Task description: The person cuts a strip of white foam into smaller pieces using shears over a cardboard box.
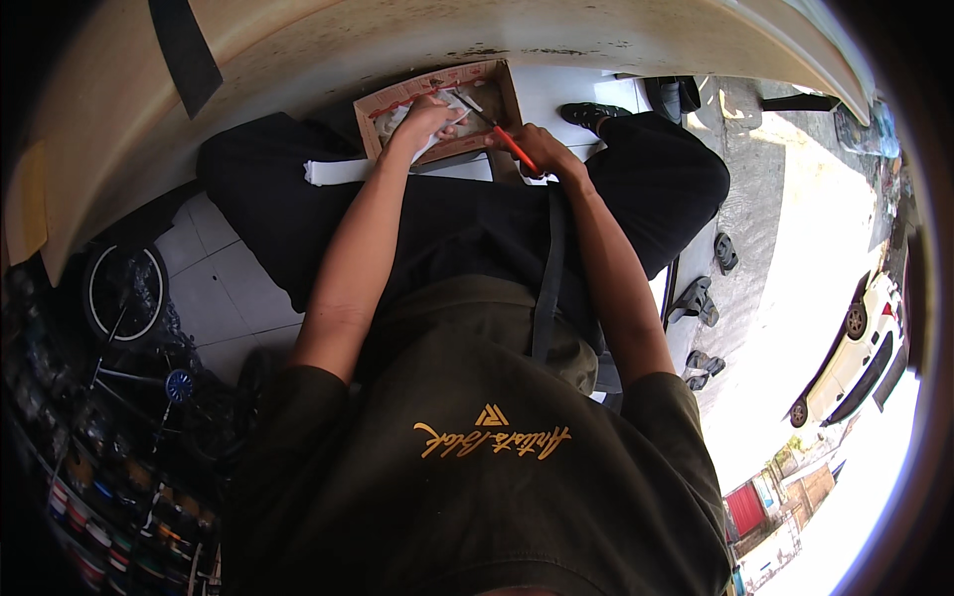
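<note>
Red-handled scissors (515,147) are in my right hand (547,154), their dark blades slanting up and left toward my other hand. My left hand (427,121) is closed on a white strip (338,172), which looks like paper or thin foam. One end of this strip hangs out to the left, over my dark trousers. Both hands work over a shallow cardboard box (510,87), which holds several pale scraps. The scissors' tips lie close to the white material by my left fingers; whether they touch it I cannot tell.
My crossed legs in dark trousers (666,184) surround the box on pale floor tiles (214,273). A curved cream panel (388,35) rises beyond. At left stands a bicycle wheel (126,293); at right lie sandals (696,301) and, farther off, a parked white car (855,348).
</note>
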`<state>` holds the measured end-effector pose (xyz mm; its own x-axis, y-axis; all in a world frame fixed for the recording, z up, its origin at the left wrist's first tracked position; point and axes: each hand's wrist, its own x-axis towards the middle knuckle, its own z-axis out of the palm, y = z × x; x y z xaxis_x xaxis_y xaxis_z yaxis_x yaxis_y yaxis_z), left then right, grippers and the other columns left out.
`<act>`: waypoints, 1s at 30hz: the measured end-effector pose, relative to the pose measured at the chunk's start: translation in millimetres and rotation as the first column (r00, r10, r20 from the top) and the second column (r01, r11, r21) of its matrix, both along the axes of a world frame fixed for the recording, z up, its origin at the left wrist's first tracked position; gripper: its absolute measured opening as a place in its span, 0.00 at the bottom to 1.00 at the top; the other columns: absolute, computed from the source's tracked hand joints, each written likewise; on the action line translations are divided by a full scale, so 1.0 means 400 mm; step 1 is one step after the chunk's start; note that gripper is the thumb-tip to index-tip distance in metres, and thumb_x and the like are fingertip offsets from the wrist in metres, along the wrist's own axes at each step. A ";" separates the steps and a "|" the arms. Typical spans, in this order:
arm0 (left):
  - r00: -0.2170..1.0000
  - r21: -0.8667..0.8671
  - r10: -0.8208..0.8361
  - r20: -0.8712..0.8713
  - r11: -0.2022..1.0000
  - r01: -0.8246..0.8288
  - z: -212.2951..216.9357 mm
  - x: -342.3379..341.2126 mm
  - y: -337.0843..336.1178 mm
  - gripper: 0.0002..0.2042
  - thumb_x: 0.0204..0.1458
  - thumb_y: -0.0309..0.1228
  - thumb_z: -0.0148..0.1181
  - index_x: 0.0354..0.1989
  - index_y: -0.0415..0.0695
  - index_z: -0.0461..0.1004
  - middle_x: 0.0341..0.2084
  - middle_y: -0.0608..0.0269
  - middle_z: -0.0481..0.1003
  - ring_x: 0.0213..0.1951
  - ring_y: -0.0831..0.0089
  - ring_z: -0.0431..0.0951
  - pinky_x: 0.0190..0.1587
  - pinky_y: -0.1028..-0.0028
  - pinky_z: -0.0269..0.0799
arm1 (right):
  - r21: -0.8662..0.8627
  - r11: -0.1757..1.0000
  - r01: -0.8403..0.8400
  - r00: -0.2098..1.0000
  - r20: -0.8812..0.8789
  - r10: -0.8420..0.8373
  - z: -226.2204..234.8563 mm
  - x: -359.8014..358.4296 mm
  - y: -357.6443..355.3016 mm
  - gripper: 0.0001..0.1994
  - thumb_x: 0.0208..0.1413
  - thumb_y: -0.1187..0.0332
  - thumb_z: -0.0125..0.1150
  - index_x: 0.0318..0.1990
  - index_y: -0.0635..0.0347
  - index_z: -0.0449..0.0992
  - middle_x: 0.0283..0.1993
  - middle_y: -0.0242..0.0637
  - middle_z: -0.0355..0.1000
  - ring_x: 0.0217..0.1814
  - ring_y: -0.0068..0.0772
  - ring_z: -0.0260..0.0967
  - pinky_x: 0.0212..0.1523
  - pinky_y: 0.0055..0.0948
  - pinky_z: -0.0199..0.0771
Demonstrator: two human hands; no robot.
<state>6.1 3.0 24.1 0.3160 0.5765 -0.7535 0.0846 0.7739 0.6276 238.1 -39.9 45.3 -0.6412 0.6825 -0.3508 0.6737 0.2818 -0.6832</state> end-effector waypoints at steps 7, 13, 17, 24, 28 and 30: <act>0.992 -0.002 0.072 -0.101 0.997 -0.072 -0.004 -0.007 0.006 0.06 0.49 0.25 0.58 0.31 0.33 0.72 0.25 0.57 0.75 0.16 0.81 0.64 0.17 0.80 0.57 | -0.594 0.710 0.379 0.925 0.268 -0.269 0.115 -0.039 0.029 0.36 0.48 0.31 0.41 0.35 0.61 0.73 0.18 0.39 0.63 0.22 0.30 0.63 0.25 0.30 0.62; 0.968 0.049 0.247 -0.045 0.968 -0.245 0.014 -0.011 0.010 0.07 0.48 0.21 0.55 0.31 0.27 0.72 0.23 0.52 0.74 0.17 0.73 0.68 0.18 0.75 0.61 | -0.606 0.712 0.354 0.934 0.197 -0.296 0.179 -0.048 0.029 0.39 0.45 0.27 0.40 0.33 0.61 0.74 0.19 0.35 0.62 0.25 0.28 0.62 0.28 0.30 0.62; 0.971 0.049 0.237 0.008 0.970 -0.237 0.001 -0.022 0.011 0.05 0.46 0.18 0.55 0.29 0.27 0.72 0.23 0.51 0.74 0.18 0.71 0.71 0.20 0.72 0.64 | -0.634 0.711 0.304 0.952 0.219 -0.213 0.161 -0.043 0.040 0.40 0.44 0.26 0.40 0.39 0.59 0.75 0.22 0.37 0.64 0.28 0.29 0.62 0.31 0.31 0.63; 0.974 0.033 0.223 -0.031 0.975 -0.222 0.008 -0.023 0.015 0.05 0.45 0.17 0.55 0.29 0.27 0.72 0.23 0.49 0.75 0.20 0.69 0.72 0.21 0.72 0.67 | -0.611 0.724 0.320 0.947 0.201 -0.249 0.190 -0.045 0.037 0.40 0.44 0.27 0.42 0.41 0.58 0.75 0.21 0.37 0.64 0.30 0.30 0.62 0.34 0.33 0.63; 0.977 0.028 0.206 -0.046 0.978 -0.205 0.014 -0.024 0.014 0.05 0.45 0.17 0.56 0.29 0.27 0.72 0.25 0.46 0.75 0.20 0.69 0.73 0.21 0.72 0.67 | -0.628 0.711 0.317 0.948 0.195 -0.251 0.193 -0.044 0.037 0.40 0.43 0.26 0.43 0.41 0.58 0.75 0.21 0.36 0.64 0.30 0.30 0.62 0.34 0.33 0.63; 0.982 0.023 0.187 -0.031 0.982 -0.186 0.006 -0.028 0.013 0.05 0.45 0.18 0.57 0.29 0.27 0.73 0.25 0.46 0.76 0.20 0.69 0.73 0.22 0.72 0.68 | -0.627 0.703 0.335 0.942 0.214 -0.258 0.190 -0.041 0.038 0.41 0.41 0.25 0.43 0.41 0.58 0.76 0.22 0.36 0.64 0.30 0.30 0.62 0.34 0.33 0.63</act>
